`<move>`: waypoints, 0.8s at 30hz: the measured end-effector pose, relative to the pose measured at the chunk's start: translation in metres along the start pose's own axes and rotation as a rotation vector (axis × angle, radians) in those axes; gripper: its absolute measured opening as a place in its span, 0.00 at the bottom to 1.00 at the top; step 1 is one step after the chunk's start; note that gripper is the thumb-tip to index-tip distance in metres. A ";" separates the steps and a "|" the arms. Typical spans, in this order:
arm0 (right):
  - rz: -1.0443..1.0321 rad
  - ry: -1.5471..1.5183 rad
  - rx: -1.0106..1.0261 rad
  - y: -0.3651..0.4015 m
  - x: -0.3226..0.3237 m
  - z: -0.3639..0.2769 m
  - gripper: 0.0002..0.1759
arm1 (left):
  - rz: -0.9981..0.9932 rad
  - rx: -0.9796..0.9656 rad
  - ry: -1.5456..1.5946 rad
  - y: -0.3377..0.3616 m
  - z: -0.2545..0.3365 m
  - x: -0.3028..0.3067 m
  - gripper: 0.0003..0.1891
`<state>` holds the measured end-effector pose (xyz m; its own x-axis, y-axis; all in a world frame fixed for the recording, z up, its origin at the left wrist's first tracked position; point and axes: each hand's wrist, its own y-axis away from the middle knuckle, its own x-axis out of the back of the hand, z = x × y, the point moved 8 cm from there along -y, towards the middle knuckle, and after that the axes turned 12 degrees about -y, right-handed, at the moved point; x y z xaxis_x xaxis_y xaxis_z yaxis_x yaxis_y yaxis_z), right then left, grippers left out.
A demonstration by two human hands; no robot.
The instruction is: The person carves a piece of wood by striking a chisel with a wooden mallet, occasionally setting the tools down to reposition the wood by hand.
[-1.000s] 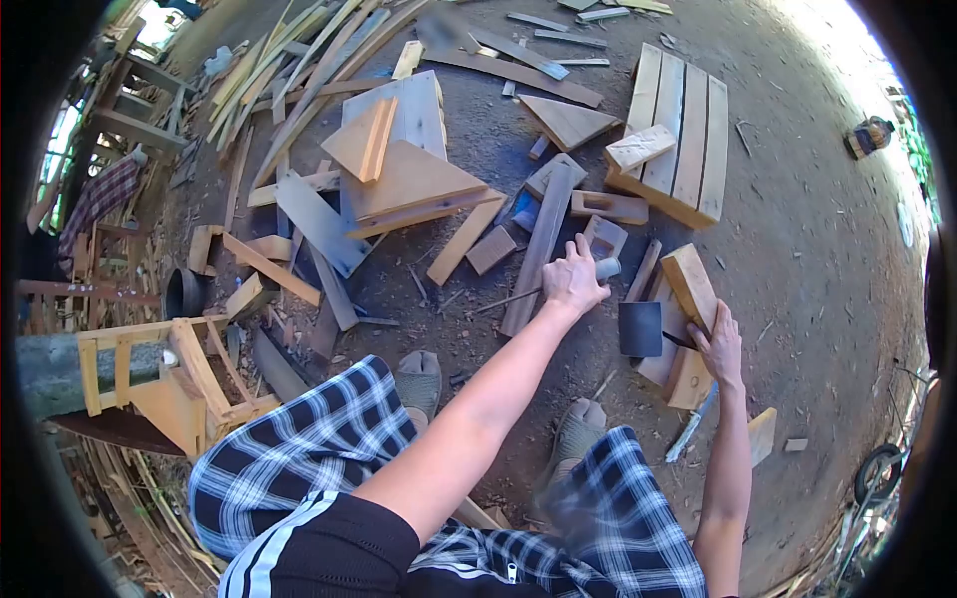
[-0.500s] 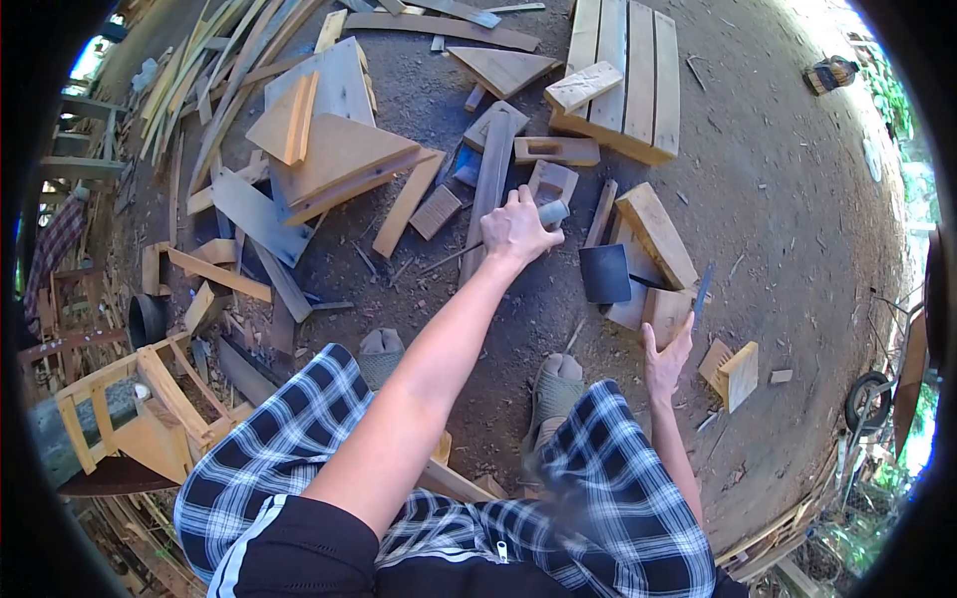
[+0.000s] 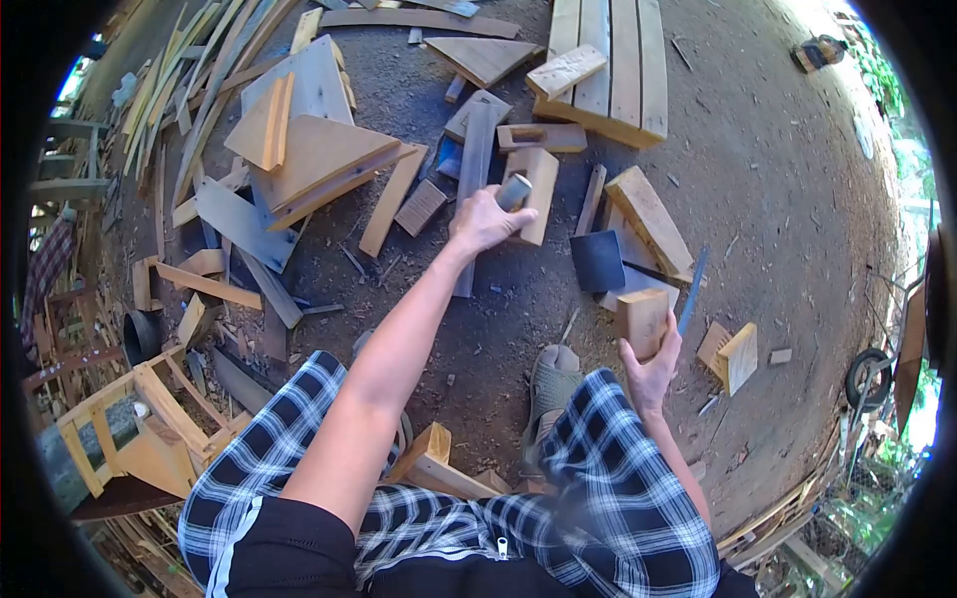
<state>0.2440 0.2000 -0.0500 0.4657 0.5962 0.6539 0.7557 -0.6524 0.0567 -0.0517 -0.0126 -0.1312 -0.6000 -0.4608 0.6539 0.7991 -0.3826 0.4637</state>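
My left hand (image 3: 489,221) is closed round a grey cylindrical piece (image 3: 513,191). Its fingers touch or overlap a wooden block with an opening (image 3: 540,177), which is tilted; whether they also grip the block is unclear. My right hand (image 3: 652,367) is closed on a smaller wooden block (image 3: 643,317), its thumb and fingers on opposite sides. A long bluish blade (image 3: 695,291) lies close to the right fingers. Above that block is a dark square metal blade (image 3: 599,261). Another slotted block (image 3: 543,138) lies beyond my left hand.
A slatted wooden piece (image 3: 620,70) stands at the top. Boards (image 3: 324,164) and long strips (image 3: 204,85) are piled on the left. A thick timber (image 3: 648,219) and a grooved block (image 3: 736,357) lie to the right. A small wooden frame (image 3: 102,429) stands lower left.
The wooden block beside my left hand has tilted and shows more of its side. The thin shaft seen earlier beside that hand is hidden. My right hand's block has turned more upright.
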 end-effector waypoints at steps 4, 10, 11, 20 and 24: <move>-0.149 0.027 0.176 -0.013 -0.021 -0.043 0.51 | 0.059 0.035 0.135 0.000 -0.016 0.007 0.35; -0.149 -0.059 0.448 -0.062 -0.066 -0.114 0.51 | 0.173 -0.001 0.165 0.012 -0.034 0.056 0.34; -0.099 -0.087 0.492 -0.068 -0.071 -0.126 0.52 | 0.176 -0.049 0.239 0.017 -0.029 0.065 0.32; -0.366 0.319 0.555 -0.077 -0.179 -0.110 0.51 | 0.336 -0.212 0.018 0.031 0.013 0.092 0.31; -0.275 0.240 0.604 -0.065 -0.137 -0.121 0.44 | 0.335 -0.137 -0.351 0.052 0.052 0.072 0.36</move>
<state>0.0757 0.1042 -0.0520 0.1589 0.5376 0.8281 0.9872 -0.0773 -0.1392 -0.0517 -0.0238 -0.0288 -0.2443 -0.2885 0.9258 0.9194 -0.3724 0.1266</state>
